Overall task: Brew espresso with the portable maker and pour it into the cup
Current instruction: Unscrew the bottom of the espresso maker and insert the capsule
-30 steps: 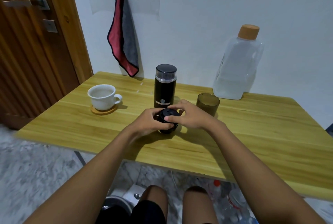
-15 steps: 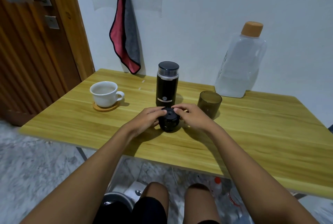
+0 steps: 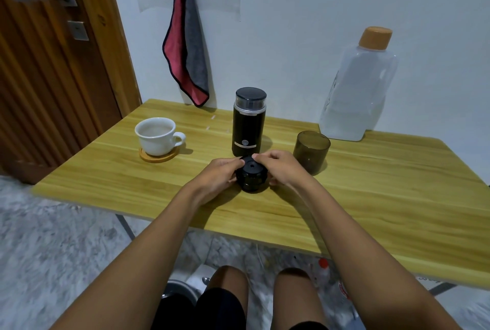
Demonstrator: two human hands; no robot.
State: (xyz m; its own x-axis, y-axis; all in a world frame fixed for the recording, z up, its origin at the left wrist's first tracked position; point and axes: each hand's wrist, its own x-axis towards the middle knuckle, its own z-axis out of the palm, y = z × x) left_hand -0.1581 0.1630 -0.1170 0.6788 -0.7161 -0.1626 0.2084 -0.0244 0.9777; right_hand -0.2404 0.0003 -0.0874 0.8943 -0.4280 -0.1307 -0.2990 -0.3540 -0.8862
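Observation:
A small black ribbed part of the espresso maker [image 3: 251, 176] stands on the wooden table [image 3: 371, 197], its top showing a small hole. My left hand [image 3: 218, 174] grips its left side and my right hand [image 3: 281, 167] grips its right side, fingertips curled over the top rim. Just behind stands the tall black maker body [image 3: 248, 122] with a dark lid. A smoky translucent cup [image 3: 311, 151] sits to the right of my right hand. A white mug [image 3: 157, 135] rests on a round wooden coaster [image 3: 158, 156] at the left.
A clear water jug with an orange cap [image 3: 358, 88] stands at the back right against the wall. A red and grey cloth [image 3: 187, 45] hangs on the wall above the table's back edge. A wooden door [image 3: 47, 64] is at the left.
My right hand's fingers have drawn back off the top of the black part, uncovering its hole. Both hands stay on its sides.

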